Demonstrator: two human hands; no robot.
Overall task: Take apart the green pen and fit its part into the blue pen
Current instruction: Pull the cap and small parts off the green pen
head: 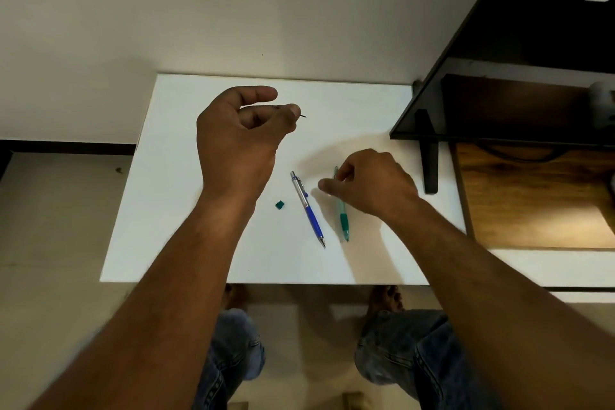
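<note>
green pen sits centre right on the white table, with a clear barrel and teal rubber grip, just beside the blue pen with its silver top. my right hand pinches the green pen's upper end. my left hand, raised at upper centre, pinches a thin dark sliver. a small green piece lies left of the blue pen.

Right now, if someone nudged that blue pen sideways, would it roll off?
Probably not far: the blue pen looks round, but its clip should stop the roll. It looks stiff and light, lying well inside the edges of the white table.
</note>
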